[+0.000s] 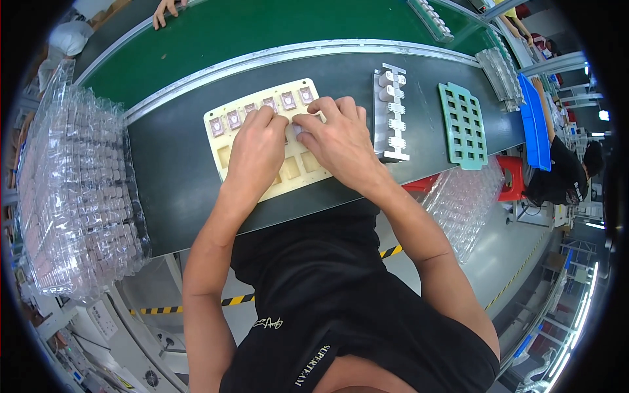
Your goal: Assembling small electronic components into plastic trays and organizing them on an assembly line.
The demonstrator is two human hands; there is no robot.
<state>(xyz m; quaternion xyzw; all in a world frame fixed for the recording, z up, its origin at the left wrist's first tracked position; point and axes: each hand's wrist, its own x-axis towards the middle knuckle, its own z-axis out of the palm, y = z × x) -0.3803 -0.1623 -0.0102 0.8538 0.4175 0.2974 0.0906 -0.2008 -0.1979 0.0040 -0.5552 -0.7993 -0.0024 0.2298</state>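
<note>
A cream tray [215, 119] with rows of square pockets lies on the dark work surface in front of me. Small pinkish pieces [234, 119] sit in its far row, while several near pockets show bare. Over the tray's middle, my left hand [259, 147] is closed with its fingers curled down; anything in them is hidden. Beside it, my right hand [341, 141] pinches a small pale lilac piece [299, 129] between thumb and forefinger. The fingertips of both hands are close together above the pockets.
Stacked clear plastic trays [85, 196] rise at the left. To the right are a metal rack [380, 118] of white parts, a green slotted tray [464, 124] and a blue bin [534, 124]. Beyond the rail runs a green conveyor [262, 33], with another person's hand [167, 12] at it.
</note>
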